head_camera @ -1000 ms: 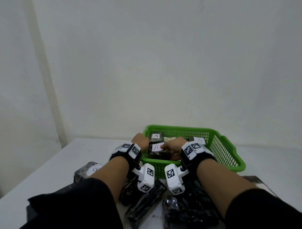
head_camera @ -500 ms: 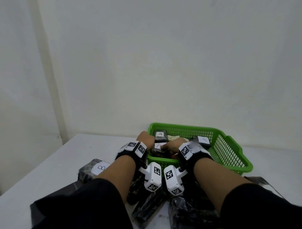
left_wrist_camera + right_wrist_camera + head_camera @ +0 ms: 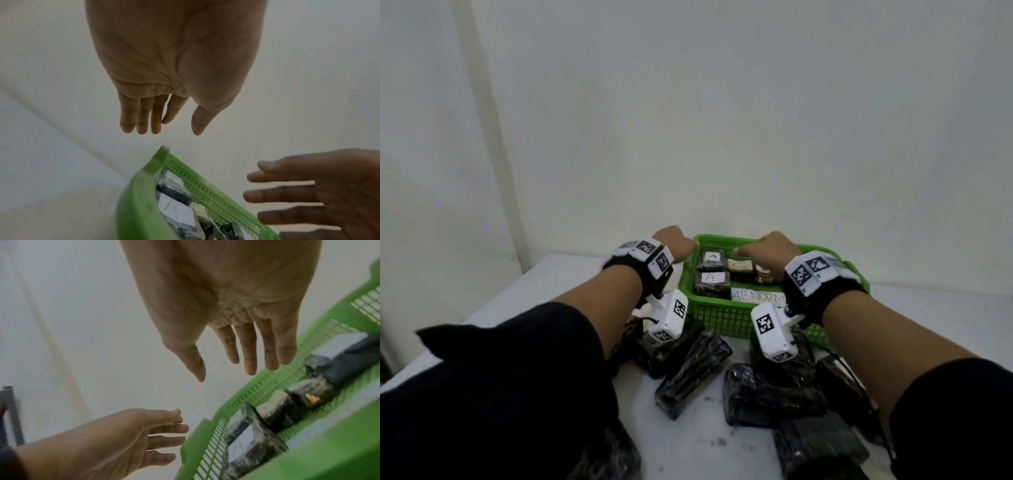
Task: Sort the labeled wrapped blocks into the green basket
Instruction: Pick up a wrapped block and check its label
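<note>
- Green basket (image 3: 717,317) sits at centre frame on the white surface (image 3: 571,274); inside it, two wrapped blocks labelled A (image 3: 711,278) lie side by side at its left end, likely grouped by letter.
- Our left hand (image 3: 674,241) hovers at the basket's left rim, its fingers (image 3: 141,120) straight and holding nothing.
- Our right hand (image 3: 770,248) hangs over the basket's middle, fingers (image 3: 251,353) spread and empty, so a block seems just set down.
- Unsorted dark blocks (image 3: 691,373) lie heaped at lower centre, near our wrists for the next pick.
</note>
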Action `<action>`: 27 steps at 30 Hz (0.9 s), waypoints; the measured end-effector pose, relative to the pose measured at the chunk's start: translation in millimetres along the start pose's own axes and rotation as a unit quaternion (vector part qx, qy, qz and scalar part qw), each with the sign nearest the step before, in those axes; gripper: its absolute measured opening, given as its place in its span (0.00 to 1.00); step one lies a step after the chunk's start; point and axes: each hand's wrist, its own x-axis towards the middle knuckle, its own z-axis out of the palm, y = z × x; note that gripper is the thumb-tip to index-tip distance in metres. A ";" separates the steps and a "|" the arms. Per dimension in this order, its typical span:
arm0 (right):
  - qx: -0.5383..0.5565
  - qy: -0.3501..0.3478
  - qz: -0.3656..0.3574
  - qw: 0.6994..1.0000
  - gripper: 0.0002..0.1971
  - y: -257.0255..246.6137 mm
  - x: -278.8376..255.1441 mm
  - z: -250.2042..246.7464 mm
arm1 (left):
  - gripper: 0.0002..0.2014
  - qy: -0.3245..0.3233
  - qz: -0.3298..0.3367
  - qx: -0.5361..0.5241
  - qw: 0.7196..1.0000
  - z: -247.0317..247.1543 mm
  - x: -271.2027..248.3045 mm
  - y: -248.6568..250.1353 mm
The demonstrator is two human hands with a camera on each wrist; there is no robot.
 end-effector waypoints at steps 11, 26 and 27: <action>-0.083 -0.025 -0.116 0.989 0.42 23.1 -87.8 -51.2 | 0.31 -0.004 0.162 0.073 0.984 -19.5 -94.4 54.7; -0.111 -0.028 -0.125 0.986 0.40 91.9 -191.0 -86.3 | 0.30 -0.051 0.265 0.115 0.956 29.3 -189.9 84.1; -0.112 -0.027 -0.123 0.986 0.41 95.8 -195.5 -87.7 | 0.32 -0.055 0.273 0.118 0.953 34.0 -195.0 84.4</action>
